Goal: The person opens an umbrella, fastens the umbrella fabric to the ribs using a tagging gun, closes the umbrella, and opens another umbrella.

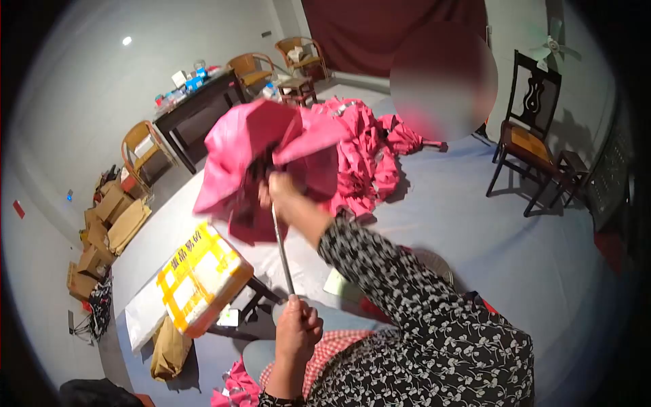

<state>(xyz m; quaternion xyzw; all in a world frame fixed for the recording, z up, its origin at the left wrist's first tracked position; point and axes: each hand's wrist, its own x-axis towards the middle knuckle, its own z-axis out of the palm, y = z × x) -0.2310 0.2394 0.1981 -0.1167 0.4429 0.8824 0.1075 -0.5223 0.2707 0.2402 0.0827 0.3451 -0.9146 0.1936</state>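
patterned sleeve [386, 268]; hands [296, 329] gripping pink umbrella [237, 152], long axis leaning slightly left, canopy [254, 129] farthest.

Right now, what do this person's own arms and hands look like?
The left hand and blurred right hand are ungloved. A black fabric sleeve with white floral print stops short of the right hand; a matching left cuff shows at the bottom edge.

Muted light, black fisheye corners (pink umbrella [247, 139] blurry)

Left fingers [312, 324] hold the shaft [282, 254] of a pink umbrella [247, 139], with blurred right fingers [277, 186] higher up.
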